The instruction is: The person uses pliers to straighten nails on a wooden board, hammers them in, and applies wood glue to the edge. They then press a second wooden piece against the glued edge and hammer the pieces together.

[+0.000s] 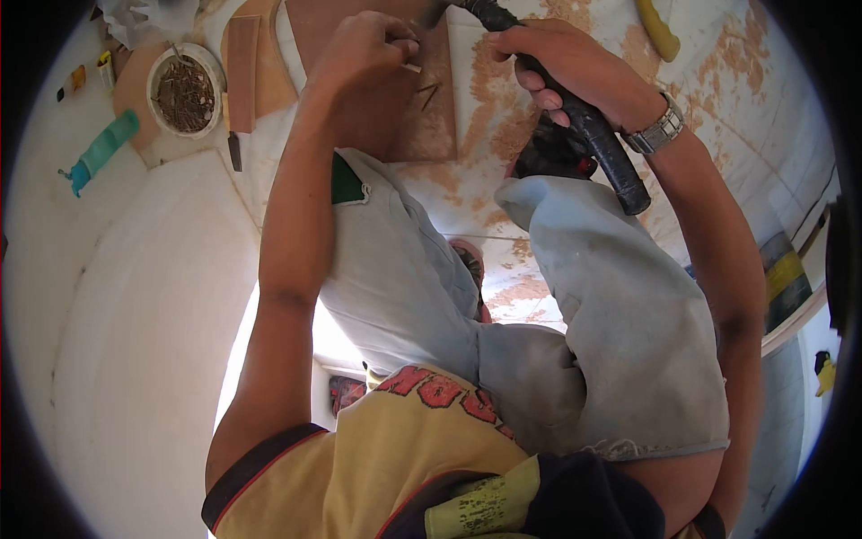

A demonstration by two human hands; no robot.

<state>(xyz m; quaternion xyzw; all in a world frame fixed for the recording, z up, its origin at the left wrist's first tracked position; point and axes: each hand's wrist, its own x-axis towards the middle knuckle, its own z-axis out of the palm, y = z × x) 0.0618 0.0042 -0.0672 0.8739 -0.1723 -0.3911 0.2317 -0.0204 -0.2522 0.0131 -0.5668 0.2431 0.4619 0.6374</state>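
Note:
My right hand (575, 72) is wrapped round the black, tape-bound handle of a hammer (588, 126). The hammer's head end reaches the top edge of the view, blurred and partly cut off, close to my left hand (364, 54). That left hand is closed in a pinch just over a flat brown board (395, 121); whatever its fingertips hold is too small to make out. A few thin nails (429, 95) lie loose on the board, right of my left wrist.
Left of the board stands a white bowl (215, 67) of nails, near a narrow brown strip (242, 72) and a dark-tipped tool (234, 151). A green bottle (108, 148) lies farther left. A yellow curved handle (660, 31) rests at upper right. Brown dust covers floor tiles.

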